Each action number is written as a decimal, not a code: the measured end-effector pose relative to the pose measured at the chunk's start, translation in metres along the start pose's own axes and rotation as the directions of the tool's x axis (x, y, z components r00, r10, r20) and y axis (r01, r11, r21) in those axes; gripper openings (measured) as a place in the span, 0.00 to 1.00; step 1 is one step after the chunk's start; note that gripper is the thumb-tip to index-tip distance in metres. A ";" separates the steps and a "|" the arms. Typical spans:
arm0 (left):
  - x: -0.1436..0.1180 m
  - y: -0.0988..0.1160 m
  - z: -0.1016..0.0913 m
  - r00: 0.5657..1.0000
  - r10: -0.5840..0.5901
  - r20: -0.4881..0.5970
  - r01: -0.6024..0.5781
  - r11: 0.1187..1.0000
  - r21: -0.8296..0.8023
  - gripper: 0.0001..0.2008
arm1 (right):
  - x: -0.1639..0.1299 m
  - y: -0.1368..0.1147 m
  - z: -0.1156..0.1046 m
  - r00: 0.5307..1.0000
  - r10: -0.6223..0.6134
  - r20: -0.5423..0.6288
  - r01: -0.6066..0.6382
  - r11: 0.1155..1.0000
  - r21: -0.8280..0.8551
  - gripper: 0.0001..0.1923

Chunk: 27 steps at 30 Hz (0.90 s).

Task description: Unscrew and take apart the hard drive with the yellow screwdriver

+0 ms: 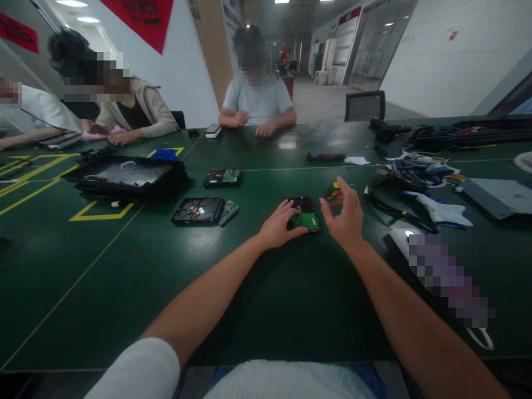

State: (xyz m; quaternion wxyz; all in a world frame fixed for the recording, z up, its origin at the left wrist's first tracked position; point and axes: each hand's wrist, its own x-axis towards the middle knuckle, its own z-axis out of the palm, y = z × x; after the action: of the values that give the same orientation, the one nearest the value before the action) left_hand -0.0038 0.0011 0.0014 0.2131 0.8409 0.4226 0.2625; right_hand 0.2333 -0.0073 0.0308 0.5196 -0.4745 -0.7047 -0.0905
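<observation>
A hard drive (305, 220) with a green circuit board and a dark casing lies on the table before me. My left hand (280, 224) spans its left side, the thumb at the near edge and the fingers over the far part. Just right of the drive is my right hand (344, 215), raised with thumb and forefinger apart. Between them shows a yellow and black handle (333, 190), like a screwdriver's; whether the fingers touch it I cannot make out. To the left lie an opened drive casing (197, 211), a loose circuit board (230, 211) and another hard drive (223, 177).
A black tray (166, 180) stands at the left. Cables (394, 202), a work glove (440, 209), a grey metal box (499, 194) and a partly blurred pouch (399, 244) lie at the right. Several people sit around the green table (266, 299).
</observation>
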 end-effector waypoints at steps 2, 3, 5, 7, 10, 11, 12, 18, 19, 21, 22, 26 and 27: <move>0.000 0.000 0.000 1.000 0.000 -0.001 0.000 1.000 -0.001 0.34 | 0.001 -0.003 -0.002 1.000 -0.005 0.004 0.005 1.000 0.003 0.33; 0.000 0.000 0.000 1.000 -0.004 -0.002 0.004 1.000 -0.003 0.34 | 0.002 -0.005 -0.004 1.000 -0.007 0.003 0.007 1.000 0.010 0.32; 0.000 0.000 0.000 1.000 -0.014 0.002 0.014 1.000 -0.007 0.34 | 0.005 -0.009 -0.007 1.000 -0.006 -0.001 0.006 0.999 0.031 0.29; 0.000 0.000 0.000 1.000 -0.024 0.006 0.024 1.000 -0.015 0.34 | 0.009 -0.014 -0.011 1.000 0.019 -0.004 -0.018 0.999 0.049 0.26; 0.000 0.001 -0.001 1.000 -0.028 0.005 0.028 0.999 -0.023 0.34 | 0.016 -0.019 -0.014 0.995 0.098 -0.036 -0.094 0.991 0.090 0.21; 0.000 0.002 -0.001 1.000 -0.029 0.005 0.029 0.999 -0.026 0.34 | 0.018 -0.021 -0.014 0.990 0.132 -0.044 -0.126 0.985 0.120 0.20; -0.001 0.002 -0.002 1.000 -0.030 0.004 0.030 0.999 -0.029 0.34 | 0.020 -0.022 -0.013 0.985 0.170 -0.044 -0.160 0.974 0.161 0.19; -0.001 0.003 -0.001 0.999 -0.032 -0.002 0.032 0.999 -0.030 0.34 | 0.031 -0.026 -0.012 0.930 0.359 0.081 -0.358 0.831 0.426 0.18; 0.000 0.003 -0.001 1.000 -0.031 -0.002 0.030 0.999 -0.031 0.34 | 0.034 -0.027 -0.013 0.925 0.364 0.111 -0.374 0.818 0.436 0.19; 0.000 0.003 -0.001 1.000 -0.026 -0.003 0.026 0.999 -0.033 0.34 | 0.040 -0.027 -0.016 0.922 0.352 0.163 -0.387 0.819 0.423 0.20; 0.000 0.002 -0.001 1.000 -0.025 -0.002 0.025 0.999 -0.035 0.35 | 0.043 -0.027 -0.018 0.923 0.338 0.185 -0.385 0.828 0.407 0.18; 0.000 0.001 -0.001 0.999 -0.040 0.008 0.041 0.998 -0.053 0.35 | 0.054 -0.028 -0.027 0.912 0.315 0.264 -0.394 0.850 0.348 0.12; 0.000 0.001 -0.001 0.999 -0.042 0.009 0.042 0.998 -0.053 0.35 | 0.057 -0.029 -0.029 0.904 0.318 0.286 -0.404 0.854 0.327 0.11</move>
State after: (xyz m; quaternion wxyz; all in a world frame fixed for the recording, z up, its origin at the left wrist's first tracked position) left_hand -0.0039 0.0001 0.0028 0.2427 0.8268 0.4322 0.2660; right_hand 0.2296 -0.0083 0.1007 0.5272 -0.4967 -0.6597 0.2003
